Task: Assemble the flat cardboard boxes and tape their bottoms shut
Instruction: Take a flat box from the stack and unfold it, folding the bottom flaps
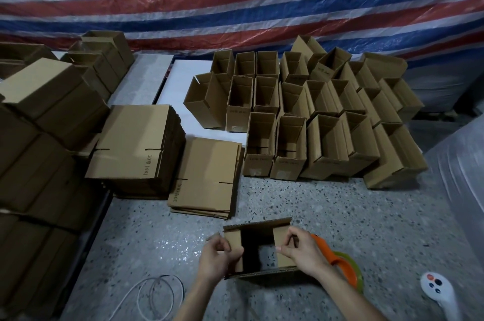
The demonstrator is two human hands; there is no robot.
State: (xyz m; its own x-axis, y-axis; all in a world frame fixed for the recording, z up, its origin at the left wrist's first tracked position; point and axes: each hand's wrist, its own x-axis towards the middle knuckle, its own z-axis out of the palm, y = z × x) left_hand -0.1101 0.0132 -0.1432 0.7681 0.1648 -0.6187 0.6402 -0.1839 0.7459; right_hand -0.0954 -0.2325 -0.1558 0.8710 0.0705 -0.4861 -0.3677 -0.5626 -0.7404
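Note:
A small brown cardboard box (258, 226) stands opened into a tube on the speckled floor right in front of me, and the floor shows through it. My left hand (218, 257) pinches the box's left inner flap. My right hand (301, 250) pinches the right inner flap. An orange tape dispenser (343, 263) with a greenish roll lies on the floor just right of the box, partly behind my right wrist. Two stacks of flat boxes lie ahead: a tall stack (138, 147) and a low stack (209, 176).
Several assembled open boxes (327, 121) stand in rows at the centre right. Bundled boxes (44, 121) are piled along the left. A white cord (154, 292) coils at the lower left, a white handheld controller (440, 292) lies at the lower right. A striped tarp hangs behind.

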